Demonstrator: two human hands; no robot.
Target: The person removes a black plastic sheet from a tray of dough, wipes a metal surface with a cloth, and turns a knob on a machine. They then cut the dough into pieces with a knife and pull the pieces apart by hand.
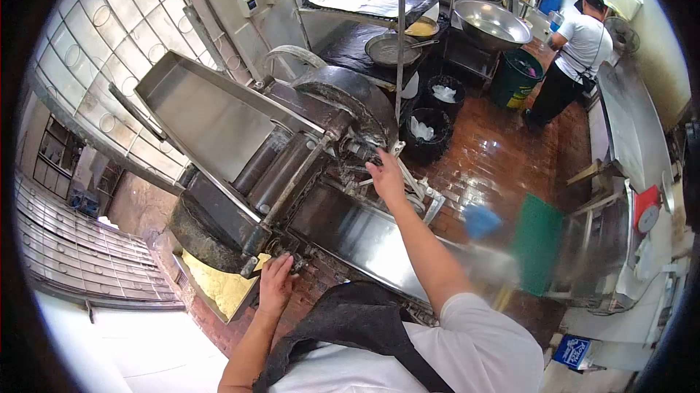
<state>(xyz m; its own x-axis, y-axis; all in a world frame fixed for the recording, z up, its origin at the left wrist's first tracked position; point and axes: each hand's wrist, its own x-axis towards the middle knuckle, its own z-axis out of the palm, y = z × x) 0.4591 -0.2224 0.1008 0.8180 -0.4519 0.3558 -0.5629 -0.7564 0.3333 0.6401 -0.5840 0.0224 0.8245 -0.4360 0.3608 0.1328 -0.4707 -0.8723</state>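
Note:
A large metal roller machine with a steel hopper tray stands in front of me. My left hand is at the near end of the rollers, its fingers curled against a dark knob on the frame. At the far end, my right hand reaches out with fingers closed around another dark knob, partly hidden by the fingers. Between my arms lies a shiny steel outfeed plate. Neither knob's full shape can be made out.
A tray of yellow crumbly material sits low at the left. Black bins, a large steel bowl and a pan are beyond the machine. A co-worker stands at the back right. A green panel is at the right.

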